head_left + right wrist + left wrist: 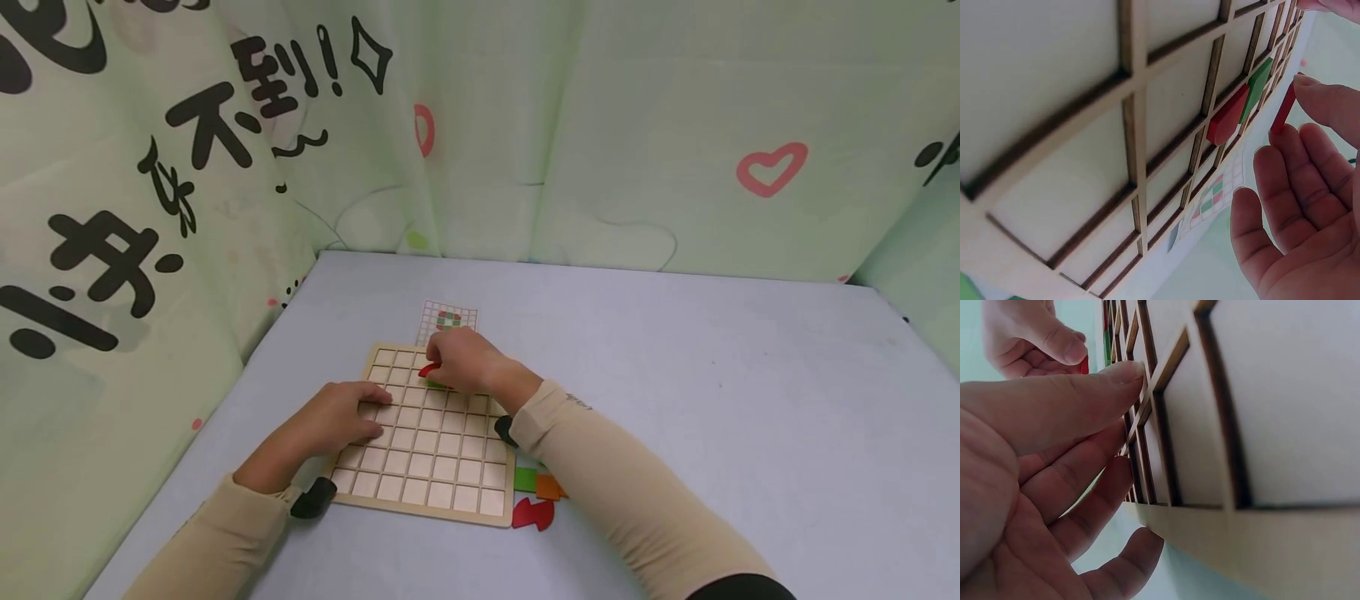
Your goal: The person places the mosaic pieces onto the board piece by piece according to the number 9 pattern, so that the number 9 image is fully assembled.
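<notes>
A wooden grid board [427, 467] lies on the table under both hands. My right hand [467, 360] is over its upper part, pinching a small red tile [1284, 107] between thumb and fingertip, just off the grid in the right wrist view. Beside that tile, a green tile [1257, 89] and another red tile with a rounded end [1229, 117] sit next to each other on the board. My left hand [341, 417] rests at the board's left side, its thumb and fingertips touching the grid.
A printed pattern card [426, 330] with red and green shapes lies beyond the board's far edge, partly covered by the right hand. Near the lower right corner are a loose green tile [525, 479], an orange tile [548, 487] and a notched red tile [534, 514].
</notes>
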A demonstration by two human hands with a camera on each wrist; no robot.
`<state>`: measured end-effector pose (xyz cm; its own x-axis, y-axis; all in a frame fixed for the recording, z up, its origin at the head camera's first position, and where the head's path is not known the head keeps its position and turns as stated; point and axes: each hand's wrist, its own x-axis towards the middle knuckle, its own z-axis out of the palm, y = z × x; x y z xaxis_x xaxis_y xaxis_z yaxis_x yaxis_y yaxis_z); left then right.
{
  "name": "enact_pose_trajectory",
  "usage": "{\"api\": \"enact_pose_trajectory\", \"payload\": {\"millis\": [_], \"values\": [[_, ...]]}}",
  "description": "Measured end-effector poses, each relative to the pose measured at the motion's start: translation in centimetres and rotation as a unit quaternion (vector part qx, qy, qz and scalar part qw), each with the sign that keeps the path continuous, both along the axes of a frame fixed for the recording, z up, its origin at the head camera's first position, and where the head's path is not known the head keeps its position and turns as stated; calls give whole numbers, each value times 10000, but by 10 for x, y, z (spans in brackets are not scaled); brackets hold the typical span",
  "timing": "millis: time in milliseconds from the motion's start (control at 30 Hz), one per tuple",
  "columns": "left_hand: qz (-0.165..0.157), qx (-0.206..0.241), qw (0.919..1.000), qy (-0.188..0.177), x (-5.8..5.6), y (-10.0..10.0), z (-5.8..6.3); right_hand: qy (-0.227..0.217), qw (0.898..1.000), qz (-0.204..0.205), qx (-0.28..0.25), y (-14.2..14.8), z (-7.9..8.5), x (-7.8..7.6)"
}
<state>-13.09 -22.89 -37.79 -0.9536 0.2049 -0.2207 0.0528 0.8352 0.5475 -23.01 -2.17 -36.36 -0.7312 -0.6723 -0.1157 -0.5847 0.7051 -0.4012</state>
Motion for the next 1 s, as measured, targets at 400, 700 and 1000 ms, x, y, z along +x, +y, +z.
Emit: {"api": "enact_pose_trajectory", "payload": {"millis": [400,700,1000], "values": [[-69,-29,9999,82,0,-1,-1,-97,9999,-25,33,-7,-2,1],[-82,10,9999,70,-1,0,1,-123,9999,-39,34,-13,-3,1],[-62,5,10000,66,1,0,1,-140,9998,-15,110,-15,-7,2]]}}
